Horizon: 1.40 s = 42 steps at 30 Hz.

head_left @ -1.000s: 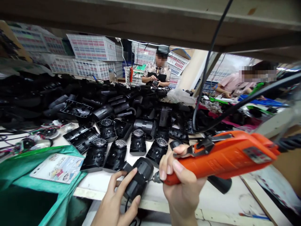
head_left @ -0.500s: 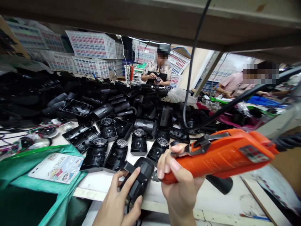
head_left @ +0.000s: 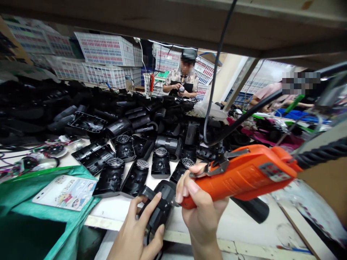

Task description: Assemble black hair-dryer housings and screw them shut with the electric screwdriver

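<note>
My left hand (head_left: 143, 220) is closed around a black plastic housing (head_left: 159, 211) with a cable at its lower end, steadying it at the table's front edge. In my right hand (head_left: 200, 202) is an orange electric screwdriver (head_left: 238, 177), gripped near its nose. The tool's tip meets the right side of the housing, near a small screw; whether the bit sits in the screw is hard to make out. Just behind stand several open black shells with round grilles (head_left: 160, 162). A black cylindrical part (head_left: 251, 209) lies under the screwdriver.
A large heap of black parts (head_left: 81, 104) covers the back of the table (head_left: 108, 213). At left hangs a green bag (head_left: 78, 184) with a printed card (head_left: 66, 191). Overhead runs a shelf (head_left: 189, 21), with a dangling black cable (head_left: 217, 83). Two people work beyond.
The screwdriver has moved left and slightly down with my right hand, bringing its tip against the housing. My left hand and the housing have stayed nearly still.
</note>
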Tool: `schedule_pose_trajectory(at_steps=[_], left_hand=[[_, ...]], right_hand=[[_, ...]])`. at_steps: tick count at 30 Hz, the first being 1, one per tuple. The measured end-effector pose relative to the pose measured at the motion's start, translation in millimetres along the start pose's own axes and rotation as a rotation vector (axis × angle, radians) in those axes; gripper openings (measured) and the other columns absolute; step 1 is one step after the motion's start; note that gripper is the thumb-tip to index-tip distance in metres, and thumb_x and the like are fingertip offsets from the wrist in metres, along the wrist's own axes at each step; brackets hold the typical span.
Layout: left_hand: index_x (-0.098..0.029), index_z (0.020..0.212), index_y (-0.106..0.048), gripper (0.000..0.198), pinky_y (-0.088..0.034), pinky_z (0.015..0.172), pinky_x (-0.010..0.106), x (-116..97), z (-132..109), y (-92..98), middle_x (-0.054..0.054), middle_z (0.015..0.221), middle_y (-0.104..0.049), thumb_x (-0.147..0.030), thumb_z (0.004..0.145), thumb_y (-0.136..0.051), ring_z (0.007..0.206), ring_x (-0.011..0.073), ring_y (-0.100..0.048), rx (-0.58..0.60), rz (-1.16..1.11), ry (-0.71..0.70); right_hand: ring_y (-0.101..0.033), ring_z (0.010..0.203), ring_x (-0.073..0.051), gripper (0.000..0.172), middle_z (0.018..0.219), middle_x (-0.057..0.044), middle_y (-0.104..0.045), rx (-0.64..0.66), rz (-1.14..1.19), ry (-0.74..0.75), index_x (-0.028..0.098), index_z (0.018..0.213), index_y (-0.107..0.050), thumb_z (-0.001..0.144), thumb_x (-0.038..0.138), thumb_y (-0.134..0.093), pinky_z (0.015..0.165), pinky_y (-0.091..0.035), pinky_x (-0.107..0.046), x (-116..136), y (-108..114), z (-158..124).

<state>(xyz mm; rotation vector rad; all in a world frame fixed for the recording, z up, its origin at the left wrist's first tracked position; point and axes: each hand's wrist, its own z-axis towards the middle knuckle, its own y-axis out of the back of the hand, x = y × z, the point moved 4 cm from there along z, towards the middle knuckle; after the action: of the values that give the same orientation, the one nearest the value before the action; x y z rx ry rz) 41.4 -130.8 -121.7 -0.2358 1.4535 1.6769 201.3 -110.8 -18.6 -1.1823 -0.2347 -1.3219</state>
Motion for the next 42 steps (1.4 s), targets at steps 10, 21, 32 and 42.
schedule_pose_trajectory(at_steps=[10, 21, 32, 42], left_hand=[[-0.041, 0.159, -0.036, 0.062, -0.062, 0.093, 0.035, 0.3, -2.4, 0.0, 0.009, 0.134, -0.047, -0.029, 0.101, -0.053, 0.11, 0.0228, -0.071, 0.019, 0.014, 0.024], [-0.035, 0.154, -0.046, 0.055, -0.062, 0.092, 0.037, 4.0, -4.4, -3.6, 0.01, 0.133, -0.05, -0.033, 0.1, -0.054, 0.112, 0.0251, -0.07, 0.013, -0.021, 0.093], [-0.036, 0.152, -0.048, 0.053, -0.06, 0.094, 0.04, -4.9, -4.5, -4.5, 0.009, 0.132, -0.048, -0.031, 0.1, -0.051, 0.111, 0.0257, -0.066, -0.051, -0.077, 0.145], [-0.039, 0.154, -0.043, 0.058, -0.06, 0.088, 0.035, -5.3, -2.0, -5.2, 0.006, 0.128, -0.049, -0.031, 0.098, -0.054, 0.1, 0.0211, -0.069, -0.068, -0.11, 0.137]], right_hand=[[-0.056, 0.048, -0.007, 0.012, 0.064, 0.007, -0.059, 0.002, -0.026, 0.0, 0.023, 0.102, -0.068, 0.091, 0.017, -0.067, 0.049, -0.047, -0.017, 3.1, -0.7, -1.1], [-0.054, 0.043, -0.009, 0.011, 0.059, 0.008, -0.056, -0.075, -0.049, 0.027, 0.023, 0.096, -0.068, 0.085, 0.02, -0.068, 0.043, -0.045, -0.019, 11.8, -1.8, 1.6], [-0.053, 0.041, -0.009, 0.012, 0.057, 0.008, -0.056, -0.126, -0.069, 0.042, 0.023, 0.093, -0.067, 0.082, 0.017, -0.067, 0.043, -0.043, -0.02, 13.6, -2.9, 3.0], [-0.055, 0.046, -0.009, 0.014, 0.062, 0.008, -0.056, -0.038, -0.105, 0.047, 0.024, 0.099, -0.064, 0.088, 0.014, -0.064, 0.048, -0.044, -0.021, 9.0, -4.6, -0.8]])
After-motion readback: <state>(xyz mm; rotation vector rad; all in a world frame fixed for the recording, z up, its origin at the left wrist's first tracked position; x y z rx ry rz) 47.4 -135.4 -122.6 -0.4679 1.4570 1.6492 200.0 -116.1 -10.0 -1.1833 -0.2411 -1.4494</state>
